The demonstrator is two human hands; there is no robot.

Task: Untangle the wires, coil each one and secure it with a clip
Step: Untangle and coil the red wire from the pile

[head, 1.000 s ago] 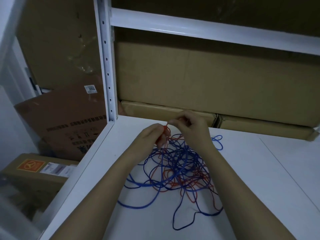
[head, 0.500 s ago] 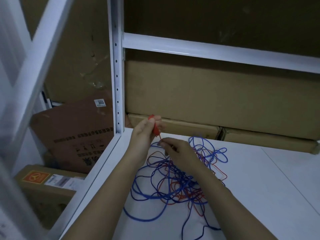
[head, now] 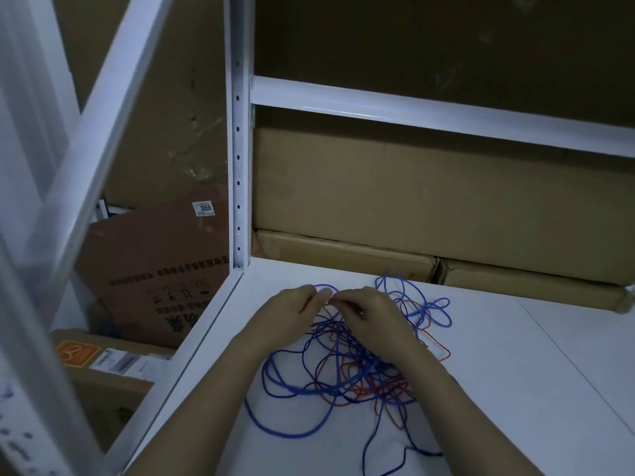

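On white tabletop (head: 515,372), left hand (head: 288,314) & right hand (head: 371,314) meet, both pinching strands at far edge of blue wire (head: 285,389)/red wire (head: 436,348) tangle. Wires look thin, light, limp, likely to snag; best taken near a free end, not mid-knot.

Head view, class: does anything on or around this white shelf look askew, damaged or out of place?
Yes. The blue wire and red wire lie knotted together in one loose heap on the white shelf. Left of it, a brown carton leans tilted, its print upside down. No clip shows.
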